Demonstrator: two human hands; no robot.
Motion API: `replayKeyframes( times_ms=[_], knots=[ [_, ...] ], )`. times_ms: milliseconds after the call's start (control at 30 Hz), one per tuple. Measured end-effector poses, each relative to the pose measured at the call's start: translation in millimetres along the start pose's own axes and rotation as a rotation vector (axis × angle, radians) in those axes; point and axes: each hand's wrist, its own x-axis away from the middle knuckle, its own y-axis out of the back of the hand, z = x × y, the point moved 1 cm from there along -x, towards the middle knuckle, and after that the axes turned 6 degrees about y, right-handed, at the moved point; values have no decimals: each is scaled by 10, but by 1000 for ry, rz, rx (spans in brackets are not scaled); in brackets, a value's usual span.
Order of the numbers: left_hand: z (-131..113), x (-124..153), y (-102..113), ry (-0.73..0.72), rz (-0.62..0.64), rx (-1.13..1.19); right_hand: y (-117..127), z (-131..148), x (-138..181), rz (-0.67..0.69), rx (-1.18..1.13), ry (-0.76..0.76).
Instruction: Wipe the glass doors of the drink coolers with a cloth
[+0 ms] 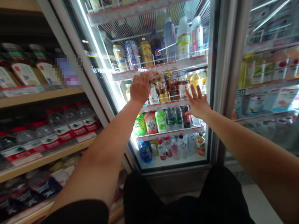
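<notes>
I face an open drinks fridge (211,93) with several wire shelves of bottles and cans. My left hand (140,87) is closed on a crumpled cloth (156,76) and presses it against the front rail of an upper shelf (177,65). My right hand (198,101) is open, fingers spread and pointing up, resting against the rail of the shelf below (163,105), in front of dark bottles (186,115). It holds nothing.
The fridge door (77,59) stands open to the left. Wooden shelves (42,96) with water bottles (63,127) and other drinks fill the left side. A second closed glass fridge (268,77) stands to the right. My dark trousers (177,199) show below.
</notes>
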Motion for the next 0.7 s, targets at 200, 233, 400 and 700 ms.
replayKeyframes(
  times_ms=[200,233,400,700],
  knots=[
    [-26,-43,-2,74,-27,6,-17,3,14,-11,-3,2],
    [-48,-13,-27,43,-12,5,-5,13,19,-10,-6,-6],
    [-280,188,-222,-208,166,-19,59,58,41,4,-19,-32],
    [-435,55,-225,-203,75,0,-11,-3,27,-8,-50,-9]
  ],
)
